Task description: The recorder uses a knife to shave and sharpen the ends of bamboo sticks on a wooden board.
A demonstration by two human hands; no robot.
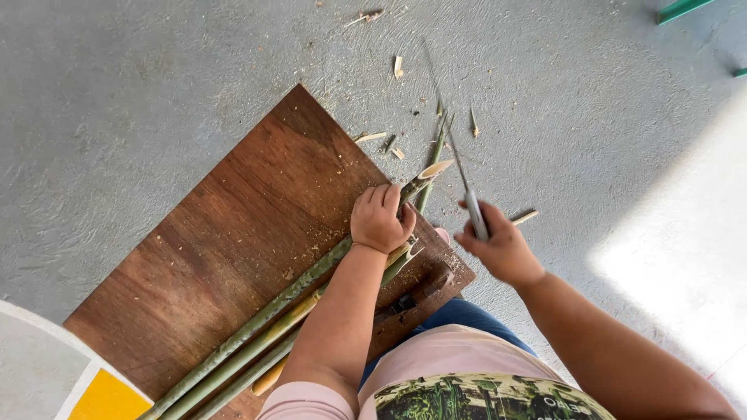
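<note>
1. Two hands in view, both the person's own.
2. Left hand (380, 219): grip closed tight around one green bamboo stalk (280, 303), just behind its slanted cut tip (433, 169).
3. Right hand (502, 250): grip closed on the handle of one knife (465, 190); its thin blade points up and away, beside the cut tip, contact unclear.
4. About three or four long bamboo stalks lie bundled diagonally on one brown wooden board (233, 233); exact count is hard to tell under the arm.
5. Board lies on grey concrete floor (156, 93); the held stalk's tip overhangs its far edge.
6. Several bamboo shavings (398, 67) are scattered on the floor past the board, at least six.
7. One dark tool (420, 292) rests on the board's near corner, kind unclear.
</note>
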